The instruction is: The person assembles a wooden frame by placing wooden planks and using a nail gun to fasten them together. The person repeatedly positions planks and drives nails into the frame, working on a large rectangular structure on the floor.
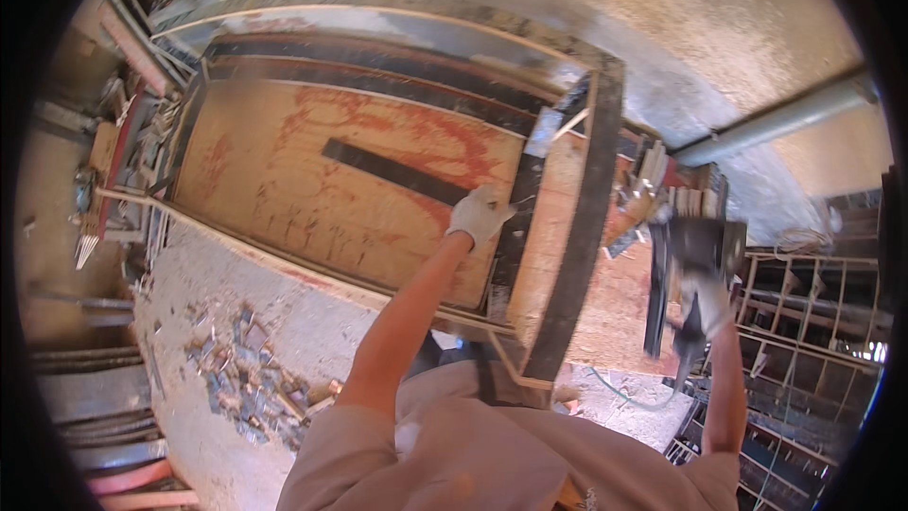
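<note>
My left hand (480, 217), in a pale glove, is closed around the near end of a dark wooden strip (397, 172). The strip lies at a slant over a plywood panel (255, 132) with red stains, inside a dark-edged frame. Off to the right, my gloved right hand (705, 303) grips a black nail gun (698, 251) by its handle. Motion smears the tool, and it is held up beside the frame, apart from it. A dark crossbar (515, 227) stands just right of my left hand.
Loose wood offcuts (251, 369) litter the floor at the lower left. A green hose (629, 400) trails below the nail gun. Metal racking (794, 303) stands at the right, under a thick grey pipe (776, 123). More scrap wood (653, 170) is piled past the frame's right side.
</note>
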Demonstrator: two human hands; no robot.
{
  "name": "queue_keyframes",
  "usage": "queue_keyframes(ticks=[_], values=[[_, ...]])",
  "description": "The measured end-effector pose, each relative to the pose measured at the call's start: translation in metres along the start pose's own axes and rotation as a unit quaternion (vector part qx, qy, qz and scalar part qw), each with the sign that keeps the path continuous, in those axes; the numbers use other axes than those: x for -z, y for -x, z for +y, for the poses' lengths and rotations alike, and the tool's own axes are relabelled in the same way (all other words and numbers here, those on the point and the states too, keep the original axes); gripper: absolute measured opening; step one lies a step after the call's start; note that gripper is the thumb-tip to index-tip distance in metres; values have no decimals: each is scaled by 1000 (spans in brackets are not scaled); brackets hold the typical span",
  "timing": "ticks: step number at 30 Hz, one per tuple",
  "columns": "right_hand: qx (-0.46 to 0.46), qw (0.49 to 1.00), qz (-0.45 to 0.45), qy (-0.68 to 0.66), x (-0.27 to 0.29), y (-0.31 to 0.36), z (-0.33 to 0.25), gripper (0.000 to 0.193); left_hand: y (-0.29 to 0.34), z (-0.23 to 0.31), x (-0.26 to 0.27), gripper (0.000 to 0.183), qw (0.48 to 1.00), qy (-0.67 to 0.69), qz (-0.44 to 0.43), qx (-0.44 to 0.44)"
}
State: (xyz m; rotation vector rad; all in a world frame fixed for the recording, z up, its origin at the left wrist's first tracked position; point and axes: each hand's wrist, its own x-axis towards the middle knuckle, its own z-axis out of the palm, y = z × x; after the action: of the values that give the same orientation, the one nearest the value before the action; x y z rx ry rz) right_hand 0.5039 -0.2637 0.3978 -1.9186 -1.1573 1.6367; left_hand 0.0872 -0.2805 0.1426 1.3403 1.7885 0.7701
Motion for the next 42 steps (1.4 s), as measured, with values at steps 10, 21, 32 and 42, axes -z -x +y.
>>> queue_keyframes(ticks=[10, 21, 32, 42], values=[[-233, 956, 43, 172, -98, 95, 365, 11, -33, -155, 98, 76, 845, -533, -25, -28], [-223, 952, 12, 208, -167, 121, 383, 11, -14, -89, 214, 63, 896, -393, 122, -167], [-137, 954, -4, 267, -313, 112, 378, 12, 84, -166, 450, 36, 522, 851, -25, 41], [-158, 941, 0, 299, -499, 189, 313, 12, 184, -275, 557, 21, 527, 842, 51, 106]])
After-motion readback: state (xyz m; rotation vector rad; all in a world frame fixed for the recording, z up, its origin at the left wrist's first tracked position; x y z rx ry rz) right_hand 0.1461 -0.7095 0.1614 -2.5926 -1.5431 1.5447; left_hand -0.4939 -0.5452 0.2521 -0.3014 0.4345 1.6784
